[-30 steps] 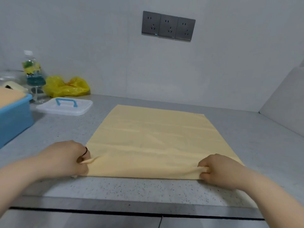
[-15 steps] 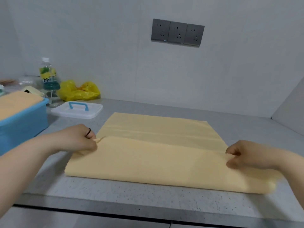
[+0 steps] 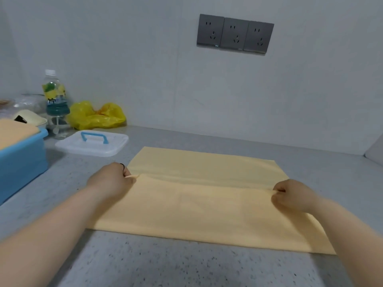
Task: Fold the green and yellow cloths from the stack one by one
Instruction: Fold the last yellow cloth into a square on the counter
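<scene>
A yellow cloth lies on the grey counter, its near part doubled over towards the wall. My left hand pinches the left corner of the folded-over edge. The right corner of that edge is pinched by my right hand. The edge runs between my hands, about halfway up the cloth, short of the far edge. At the far left a blue bin holds more yellow cloth.
A clear lid with a blue handle lies left of the cloth. Behind it stand a drink bottle and a crumpled yellow plastic bag. The wall with three sockets is close behind. The counter's front edge is near me.
Both hands have carried the cloth's near edge away from me, from the counter's front to about halfway up the cloth, so the near part now lies doubled over.
</scene>
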